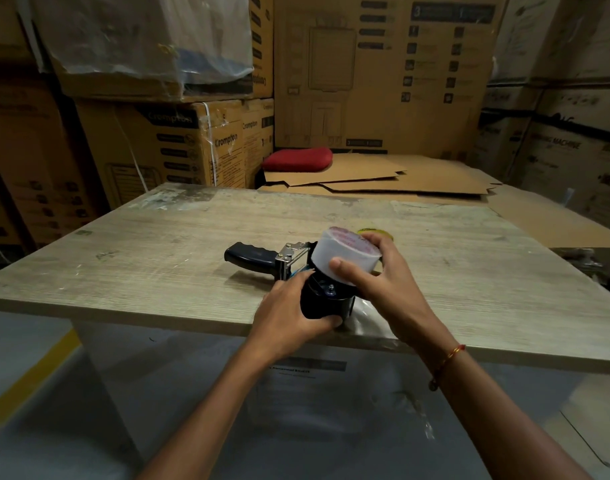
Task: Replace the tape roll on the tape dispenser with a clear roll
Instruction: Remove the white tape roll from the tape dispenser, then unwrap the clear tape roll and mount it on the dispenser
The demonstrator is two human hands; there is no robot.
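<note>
A black tape dispenser (262, 259) lies on the wooden table (140, 258), its handle pointing left. My left hand (289, 313) grips its black round hub (326, 297) near the table's front edge. My right hand (383, 271) holds a clear tape roll (341, 252) with a pinkish printed core, tilted just above the hub, thumb on its near side and fingers over the top. A yellow tape roll (374, 232) peeks out on the table behind my right hand, mostly hidden.
Flattened cardboard sheets (383, 178) and a red cushion (298, 159) lie beyond the table. Stacked cartons (178, 147) wall in the back and both sides. A crinkled piece of clear film (365, 320) lies at the table's front edge under my right wrist.
</note>
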